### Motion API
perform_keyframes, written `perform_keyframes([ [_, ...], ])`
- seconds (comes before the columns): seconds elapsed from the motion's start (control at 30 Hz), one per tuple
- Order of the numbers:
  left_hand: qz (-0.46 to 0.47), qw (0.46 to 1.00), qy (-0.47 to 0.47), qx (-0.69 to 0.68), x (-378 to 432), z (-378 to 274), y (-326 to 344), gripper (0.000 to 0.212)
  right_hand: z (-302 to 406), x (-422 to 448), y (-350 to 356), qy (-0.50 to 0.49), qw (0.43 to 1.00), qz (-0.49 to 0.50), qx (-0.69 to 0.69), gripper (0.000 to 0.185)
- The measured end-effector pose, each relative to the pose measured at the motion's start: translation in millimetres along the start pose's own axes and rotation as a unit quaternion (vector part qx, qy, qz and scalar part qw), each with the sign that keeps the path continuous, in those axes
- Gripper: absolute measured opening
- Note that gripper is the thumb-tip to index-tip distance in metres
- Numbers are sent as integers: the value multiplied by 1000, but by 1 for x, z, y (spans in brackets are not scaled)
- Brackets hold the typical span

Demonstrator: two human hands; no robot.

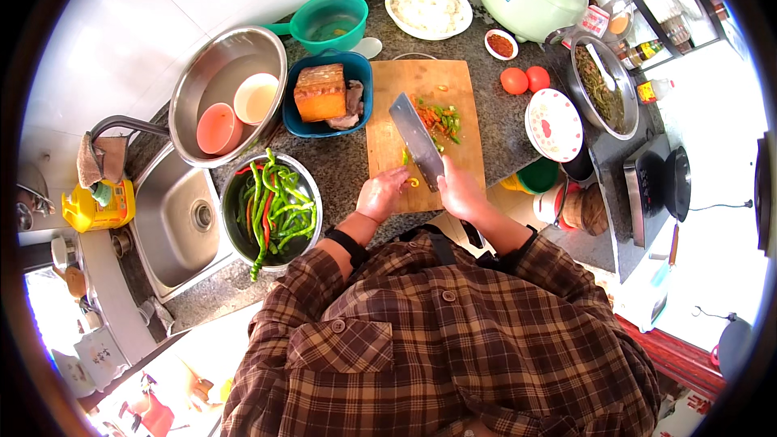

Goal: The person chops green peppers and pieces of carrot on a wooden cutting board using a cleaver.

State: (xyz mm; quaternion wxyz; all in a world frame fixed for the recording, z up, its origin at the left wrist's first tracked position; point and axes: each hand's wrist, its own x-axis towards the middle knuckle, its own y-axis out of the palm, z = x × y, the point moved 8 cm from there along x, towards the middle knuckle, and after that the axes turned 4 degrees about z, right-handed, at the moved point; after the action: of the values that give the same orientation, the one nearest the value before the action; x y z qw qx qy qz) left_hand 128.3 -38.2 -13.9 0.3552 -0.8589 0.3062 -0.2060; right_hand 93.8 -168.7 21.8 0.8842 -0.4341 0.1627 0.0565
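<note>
My right hand [462, 189] grips a cleaver [417, 141], its broad blade slanting over a wooden cutting board [379, 103]. At the board's near left edge, my left hand [382, 195] has its fingertips at a piece of green-yellow chili pepper [405, 161], partly hidden by the fingers. A curled yellowish pepper end [413, 182] lies beside those fingertips. Chopped green and red peppers [446, 121] form a small pile right of the blade. Left of the board, a metal bowl [314, 194] holds long green and red peppers [270, 206].
Behind the bowl stand a blue basin [369, 82] with a block of meat [320, 94] and a large steel basin [176, 103] with two bowls. Right of the board are two tomatoes [515, 81] and patterned bowls [553, 124]. A sink [176, 218] lies far left.
</note>
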Motion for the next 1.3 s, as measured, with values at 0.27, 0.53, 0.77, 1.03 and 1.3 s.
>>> perform_keyframes([
  [0.27,-6,999,-9,-30,2,-10,-6,22,9,1,11,12,995,64,-70,38],
  [0.53,2,1000,-9,-27,0,-6,-7,22,13,-1,8,-18,999,16,-41,33],
  [0.77,16,999,-2,-30,5,-6,-6,20,8,3,14,-17,998,13,-51,35],
  [1.03,30,999,-17,-33,5,-1,-4,18,14,0,16,0,997,31,-70,35],
  [1.3,49,998,34,-13,2,-4,8,17,21,11,23,30,996,42,-72,35],
])
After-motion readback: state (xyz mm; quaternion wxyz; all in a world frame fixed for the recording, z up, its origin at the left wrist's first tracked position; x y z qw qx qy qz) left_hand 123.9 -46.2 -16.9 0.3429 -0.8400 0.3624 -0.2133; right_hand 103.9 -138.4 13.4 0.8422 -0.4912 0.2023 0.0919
